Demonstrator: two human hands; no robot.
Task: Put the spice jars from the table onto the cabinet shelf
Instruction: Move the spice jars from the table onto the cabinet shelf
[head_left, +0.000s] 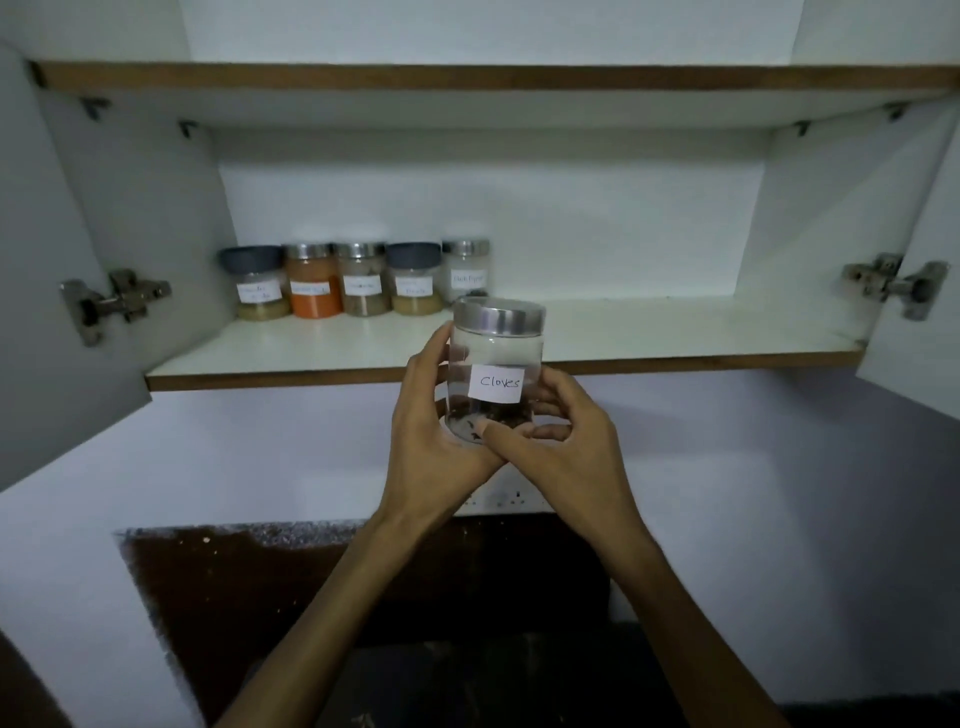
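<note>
A clear jar labelled "Cloves" (496, 358) with a steel lid is held upright in front of the shelf's front edge. My left hand (434, 421) wraps its left side and base. My right hand (563, 434) grips its lower right side, the thumb under the label. A few dark cloves lie in the bottom. On the white cabinet shelf (649, 327), several labelled spice jars stand in a row at the back left, from a grey-lidded one (255, 283) past an orange-filled one (313, 280) to a steel-lidded one (466, 267).
Both cabinet doors hang open, the left door (47, 291) and the right door (930, 291), with metal hinges inside. An upper shelf board (493, 78) runs overhead. Below are a white wall and a dark counter (363, 597).
</note>
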